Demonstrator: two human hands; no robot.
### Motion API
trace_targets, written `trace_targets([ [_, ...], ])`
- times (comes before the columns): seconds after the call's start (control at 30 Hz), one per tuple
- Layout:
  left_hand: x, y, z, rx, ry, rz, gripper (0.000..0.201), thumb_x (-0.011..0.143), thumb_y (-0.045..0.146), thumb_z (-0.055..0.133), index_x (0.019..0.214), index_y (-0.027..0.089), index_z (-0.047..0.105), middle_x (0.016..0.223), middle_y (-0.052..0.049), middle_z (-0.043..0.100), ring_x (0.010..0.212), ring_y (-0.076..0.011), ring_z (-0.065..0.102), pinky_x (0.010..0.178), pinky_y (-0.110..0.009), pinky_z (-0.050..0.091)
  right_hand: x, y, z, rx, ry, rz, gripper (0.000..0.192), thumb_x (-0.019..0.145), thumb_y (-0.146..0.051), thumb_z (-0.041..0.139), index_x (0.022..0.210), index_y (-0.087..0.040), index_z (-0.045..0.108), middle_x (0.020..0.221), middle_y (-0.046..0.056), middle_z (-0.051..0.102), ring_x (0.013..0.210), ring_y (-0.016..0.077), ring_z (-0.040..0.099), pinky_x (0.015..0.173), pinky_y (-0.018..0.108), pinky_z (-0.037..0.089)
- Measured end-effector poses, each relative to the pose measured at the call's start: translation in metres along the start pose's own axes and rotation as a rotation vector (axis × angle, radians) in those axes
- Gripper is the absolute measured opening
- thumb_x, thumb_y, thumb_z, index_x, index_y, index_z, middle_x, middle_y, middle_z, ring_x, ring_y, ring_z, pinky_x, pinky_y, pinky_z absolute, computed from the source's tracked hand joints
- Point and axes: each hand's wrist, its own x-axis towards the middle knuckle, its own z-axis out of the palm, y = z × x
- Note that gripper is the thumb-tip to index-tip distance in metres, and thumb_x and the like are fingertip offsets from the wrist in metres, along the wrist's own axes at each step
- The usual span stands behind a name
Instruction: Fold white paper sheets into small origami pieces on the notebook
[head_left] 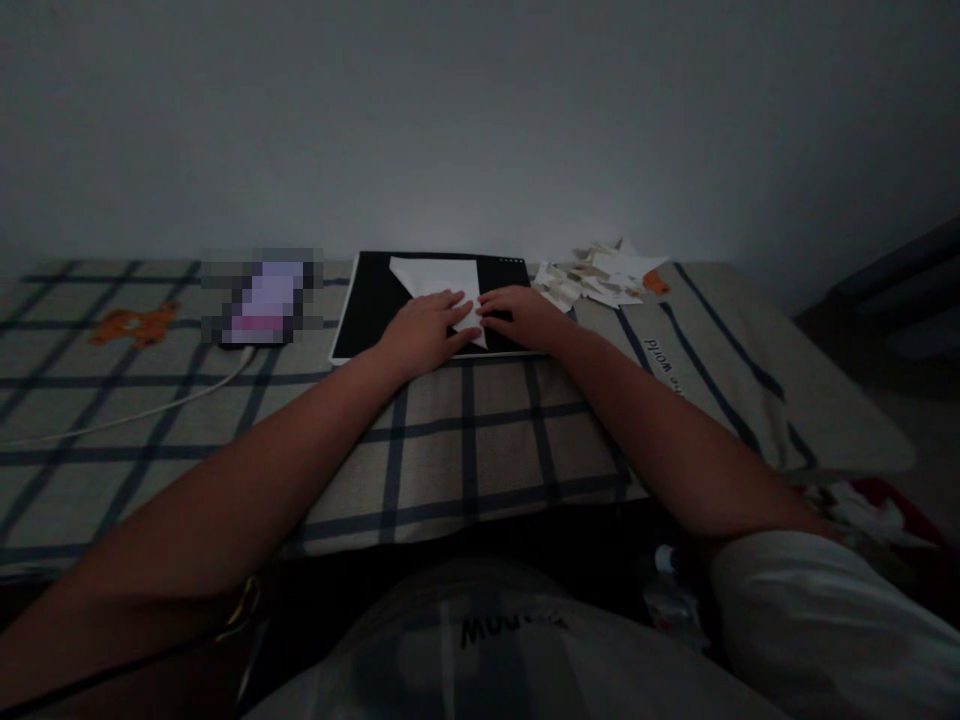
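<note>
— How far has the folding got?

— I'd say early: the white paper sheet (439, 283) at frame centre lies on a dark tablet (369, 300), one flap turned in. Left hand (424, 330) and right hand (523, 315) press it flat, no closed grip on anything.

— Room to move?

— Folded paper scraps (600, 276) crowd the upper right, a cable (150, 408) runs left; the checked bed cover (465, 440) is free nearer us.

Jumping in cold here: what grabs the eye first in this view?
Both hands meet at the centre: the left hand and right hand press flat on a white folded paper that lies on a black board. Right of the board sits a heap of paper scraps on the checked cloth.
</note>
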Motion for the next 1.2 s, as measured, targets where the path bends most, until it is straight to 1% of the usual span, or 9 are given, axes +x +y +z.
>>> trace_targets([
  [0.23, -0.003, 0.003, 0.001, -0.001, 0.041, -0.01, 0.062, 0.114, 0.053, 0.042, 0.161, 0.016, 0.059, 0.169, -0.015, 0.055, 0.159, -0.0318, 0.049, 0.132, -0.048, 0.038, -0.002, 0.002, -0.001, 0.015, -0.023, -0.057, 0.028, 0.102, -0.028, 0.069, 0.125, -0.023, 0.084, 0.141, 0.012, 0.078, 0.132, 0.0291, 0.07, 0.118, 0.053, 0.052],
  [0.3, -0.005, 0.005, 0.001, -0.004, 0.039, -0.01, 0.062, 0.114, 0.052, 0.04, 0.162, 0.016, 0.057, 0.171, -0.016, 0.052, 0.161, -0.0323, 0.046, 0.133, -0.051, 0.037, -0.002, 0.004, 0.0, -0.005, -0.028, -0.07, 0.026, 0.103, -0.029, 0.068, 0.123, -0.024, 0.085, 0.141, 0.012, 0.077, 0.132, 0.0293, 0.069, 0.117, 0.053, 0.052],
  [0.4, -0.008, 0.008, -0.001, -0.006, 0.03, 0.011, 0.063, 0.115, 0.049, 0.038, 0.165, 0.014, 0.053, 0.175, -0.017, 0.046, 0.165, -0.0325, 0.039, 0.136, -0.055, 0.029, -0.001, 0.006, 0.002, -0.026, -0.022, -0.08, 0.026, 0.103, -0.03, 0.068, 0.121, -0.021, 0.085, 0.139, 0.014, 0.077, 0.131, 0.0297, 0.069, 0.117, 0.053, 0.052],
  [0.5, -0.009, 0.011, -0.003, -0.007, 0.01, 0.047, 0.061, 0.115, 0.045, 0.035, 0.166, 0.015, 0.052, 0.175, -0.014, 0.047, 0.167, -0.0296, 0.036, 0.138, -0.053, 0.025, 0.0, 0.007, 0.003, -0.017, -0.026, -0.083, 0.026, 0.103, -0.028, 0.068, 0.12, -0.021, 0.085, 0.138, 0.014, 0.077, 0.13, 0.0301, 0.069, 0.117, 0.054, 0.052],
  [0.57, -0.009, 0.012, -0.003, -0.014, -0.014, 0.055, 0.061, 0.115, 0.043, 0.033, 0.166, 0.014, 0.052, 0.174, -0.014, 0.048, 0.166, -0.0286, 0.038, 0.138, -0.052, 0.026, 0.001, 0.007, 0.003, 0.0, -0.028, -0.074, 0.025, 0.102, -0.027, 0.069, 0.121, -0.023, 0.086, 0.139, 0.013, 0.077, 0.131, 0.0306, 0.069, 0.117, 0.056, 0.051],
  [0.83, -0.006, 0.012, -0.003, 0.015, -0.059, 0.053, 0.066, 0.115, 0.044, 0.036, 0.167, 0.005, 0.047, 0.176, -0.02, 0.043, 0.165, -0.032, 0.04, 0.137, -0.049, 0.029, 0.0, 0.004, 0.0, 0.029, 0.001, -0.049, 0.025, 0.099, -0.028, 0.072, 0.12, -0.025, 0.086, 0.135, 0.01, 0.081, 0.129, 0.0295, 0.072, 0.118, 0.054, 0.051],
  [1.07, -0.003, 0.01, -0.005, 0.002, -0.058, 0.056, 0.065, 0.115, 0.048, 0.041, 0.167, 0.01, 0.049, 0.176, -0.016, 0.045, 0.164, -0.0294, 0.043, 0.135, -0.044, 0.032, -0.002, -0.007, -0.007, 0.014, -0.03, -0.014, 0.023, 0.098, -0.022, 0.071, 0.114, -0.027, 0.085, 0.128, 0.005, 0.083, 0.125, 0.0265, 0.073, 0.117, 0.049, 0.051],
  [1.13, -0.003, 0.009, -0.004, -0.016, -0.044, 0.065, 0.063, 0.114, 0.048, 0.042, 0.166, 0.012, 0.05, 0.175, -0.015, 0.047, 0.163, -0.0292, 0.044, 0.135, -0.044, 0.034, -0.002, -0.008, -0.007, 0.012, -0.035, -0.019, 0.023, 0.098, -0.021, 0.07, 0.114, -0.027, 0.085, 0.127, 0.005, 0.083, 0.124, 0.027, 0.073, 0.117, 0.05, 0.052],
  [1.2, -0.003, 0.009, -0.003, -0.031, -0.032, 0.075, 0.063, 0.114, 0.046, 0.042, 0.166, 0.011, 0.051, 0.174, -0.017, 0.048, 0.162, -0.0299, 0.045, 0.134, -0.046, 0.035, -0.002, -0.007, -0.007, 0.008, -0.037, -0.024, 0.022, 0.098, -0.021, 0.071, 0.113, -0.027, 0.086, 0.126, 0.006, 0.083, 0.123, 0.0279, 0.073, 0.117, 0.052, 0.052],
])
